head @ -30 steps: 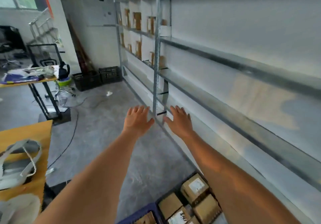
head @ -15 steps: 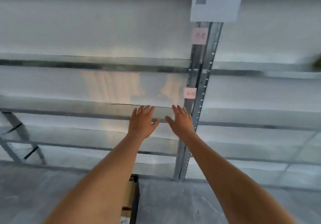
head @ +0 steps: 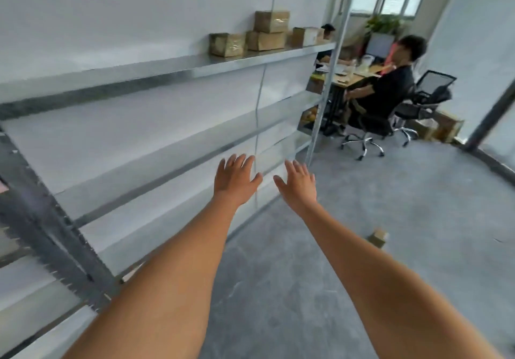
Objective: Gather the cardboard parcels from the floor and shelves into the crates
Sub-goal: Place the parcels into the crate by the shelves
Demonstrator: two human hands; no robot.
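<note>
Both arms reach forward, the left hand (head: 235, 179) and right hand (head: 298, 183) spread flat with straight fingers, holding nothing, side by side in front of the metal shelving (head: 167, 71). On the grey floor (head: 390, 247) to the right lies a small cardboard parcel (head: 378, 237), well apart from the hands. Farther along, four cardboard parcels (head: 263, 34) sit on an upper shelf, one stacked on another. Beyond the shelving's end, a person (head: 387, 85) sits in an office chair (head: 370, 133) at a desk (head: 347, 76).

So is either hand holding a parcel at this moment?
No, the left hand and right hand are stretched out open and empty, away from the parcels on the shelf.
</note>
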